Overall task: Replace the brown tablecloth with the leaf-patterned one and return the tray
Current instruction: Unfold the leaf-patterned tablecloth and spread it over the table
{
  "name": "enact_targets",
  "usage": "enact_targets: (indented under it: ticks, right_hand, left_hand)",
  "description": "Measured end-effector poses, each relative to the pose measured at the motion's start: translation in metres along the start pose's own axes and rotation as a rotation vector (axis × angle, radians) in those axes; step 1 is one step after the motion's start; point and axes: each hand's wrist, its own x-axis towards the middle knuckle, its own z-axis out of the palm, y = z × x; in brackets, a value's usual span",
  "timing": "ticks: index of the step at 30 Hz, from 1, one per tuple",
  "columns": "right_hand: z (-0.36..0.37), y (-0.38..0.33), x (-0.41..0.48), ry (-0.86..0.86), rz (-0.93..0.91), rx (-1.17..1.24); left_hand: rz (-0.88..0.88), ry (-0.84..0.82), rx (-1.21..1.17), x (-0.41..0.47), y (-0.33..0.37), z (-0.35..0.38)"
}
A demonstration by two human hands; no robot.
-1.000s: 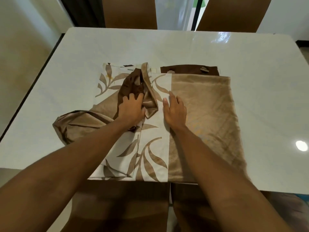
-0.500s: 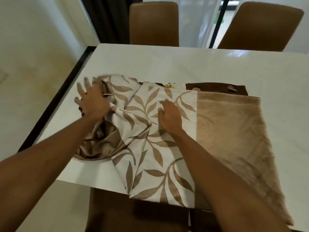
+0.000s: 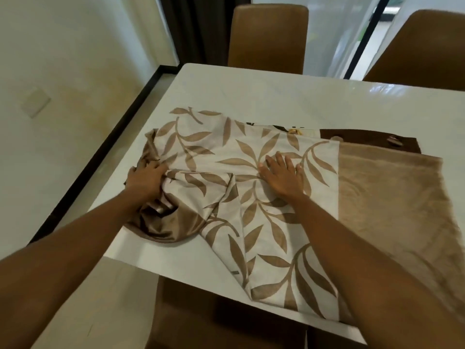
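The left hand has dropped from its splayed hover of half a second ago and now digs in at the left edge of the leaf-patterned cloth, fingers curled into a gathered fold of it. And look at that cloth: it has opened out further leftward over the white table. The right hand has stayed put, palm down on the print, fingers straight and slightly spread, pressing and gripping nothing. The opened panel runs its long way left to right across the table, from the left hand to the straight edge where it meets the tan cloth on the right. A second, still-folded length angles off from between the hands toward the near table edge, its corner reaching that edge. Under the left wrist sits a rumpled heap of shiny brown folds. A dark brown strip peeks out at the tan cloth's far side.
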Motion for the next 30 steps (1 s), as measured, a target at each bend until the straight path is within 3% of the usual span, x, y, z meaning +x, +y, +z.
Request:
enact_targets:
  ticks: [2, 4, 6, 8, 12, 16, 21, 25, 27, 30]
  right_hand:
    - [-0.006, 0.007, 0.006, -0.037, -0.004, -0.024]
    - [-0.009, 0.003, 0.007, -0.050, 0.007, -0.028]
    - [-0.006, -0.010, -0.002, 0.041, 0.009, 0.059]
    - [0.000, -0.029, -0.025, 0.195, -0.038, 0.249]
    - [0.032, -0.059, -0.085, 0.293, -0.171, 0.288]
    - [0.059, -0.058, -0.130, 0.247, -0.176, 0.098]
    - [0.055, -0.047, -0.136, 0.214, -0.186, 0.056]
    - [0.053, -0.036, -0.138, 0.188, -0.212, -0.031]
    - [0.053, -0.032, -0.138, 0.185, -0.201, -0.048]
    - [0.060, -0.039, -0.145, 0.182, -0.145, -0.074]
  left_hand:
    - [0.004, 0.016, 0.032, -0.008, -0.015, -0.001]
    - [0.072, 0.180, 0.059, -0.024, -0.013, -0.004]
    - [0.138, 0.369, -0.062, -0.047, 0.003, -0.004]
    - [0.176, 0.438, -0.223, -0.072, 0.032, 0.006]
    - [0.086, 0.195, -0.290, -0.110, 0.064, 0.047]
    - [-0.001, 0.166, -0.325, -0.113, 0.041, 0.061]
    - [0.027, 0.041, -0.247, -0.113, -0.030, 0.063]
    - [-0.073, -0.058, -0.159, -0.134, -0.105, 0.066]
    - [-0.048, -0.031, -0.077, -0.139, -0.115, 0.067]
    - [-0.007, 0.144, -0.162, -0.138, -0.093, 0.058]
